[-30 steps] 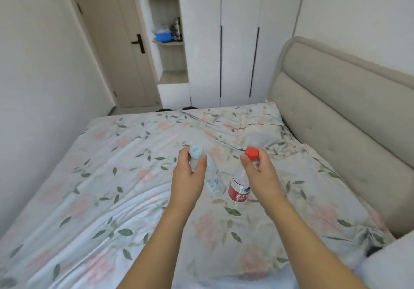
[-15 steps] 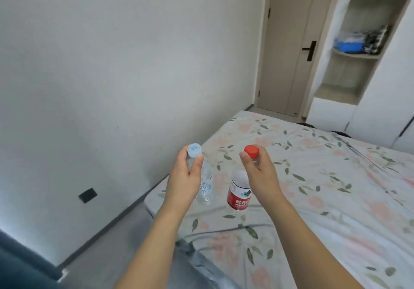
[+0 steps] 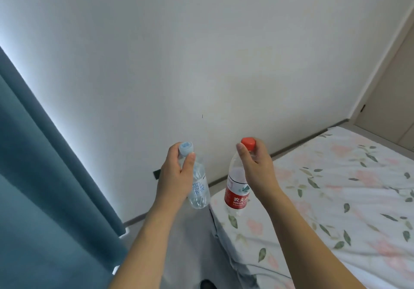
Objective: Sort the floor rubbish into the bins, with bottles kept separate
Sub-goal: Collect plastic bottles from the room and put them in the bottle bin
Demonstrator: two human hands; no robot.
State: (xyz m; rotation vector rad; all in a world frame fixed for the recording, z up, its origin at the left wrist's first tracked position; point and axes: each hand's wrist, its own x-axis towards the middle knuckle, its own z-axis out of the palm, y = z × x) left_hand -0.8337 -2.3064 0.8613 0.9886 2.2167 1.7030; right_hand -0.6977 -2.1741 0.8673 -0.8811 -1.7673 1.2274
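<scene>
Left hand: the left hand, centre of the frame, pinches the neck of the blue-capped bottle just under its cap, thumb and fingers curled round it.
Blue-capped bottle: clear, hanging below the hand, over the grey floor.
Right hand: the right hand grips the neck of the red-capped bottle.
Red-capped bottle: clear with a red label, held right of centre above the corner of the bed.
Surroundings: blue curtain at left, white wall behind, door at far right.

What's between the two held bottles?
Nothing. In the head view, only white wall shows between the clear blue-capped plastic bottle and the red-capped, red-labelled plastic bottle.
</scene>
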